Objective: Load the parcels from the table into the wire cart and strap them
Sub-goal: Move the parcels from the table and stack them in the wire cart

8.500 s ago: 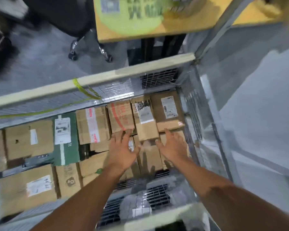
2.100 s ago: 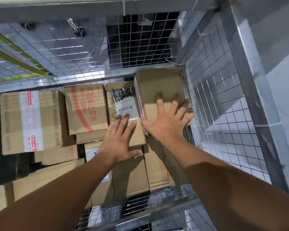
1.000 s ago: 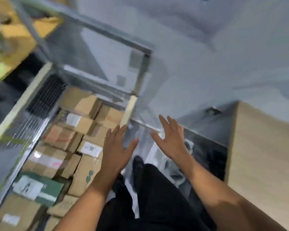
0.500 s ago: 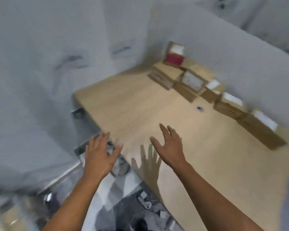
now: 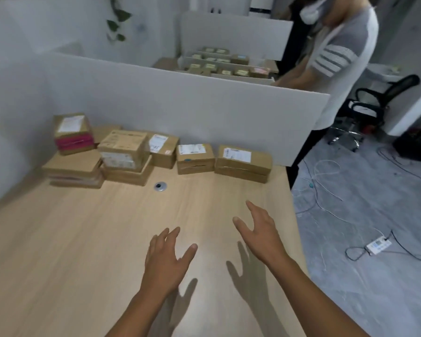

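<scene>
Several cardboard parcels line the far edge of the wooden table [image 5: 71,251], against a white partition. At the left a box with a pink band [image 5: 73,133] sits on a flat box [image 5: 74,170]. A labelled box [image 5: 195,158] and a wider one [image 5: 243,163] stand at the right end of the row. My left hand [image 5: 167,260] and my right hand [image 5: 260,231] hover over the table's near part, fingers spread, holding nothing. The wire cart is out of view.
A small round metal grommet [image 5: 160,186] sits in the tabletop before the parcels. Another person [image 5: 336,59] stands at the back right by a second table with more boxes [image 5: 219,65]. An office chair [image 5: 374,103], loose cables and a power strip [image 5: 378,245] lie on the grey floor at the right.
My view has swung from the cart, where my hands pressed on loaded boxes, round to the table. Both hands stay empty and now reach over the tabletop toward the parcel row.
</scene>
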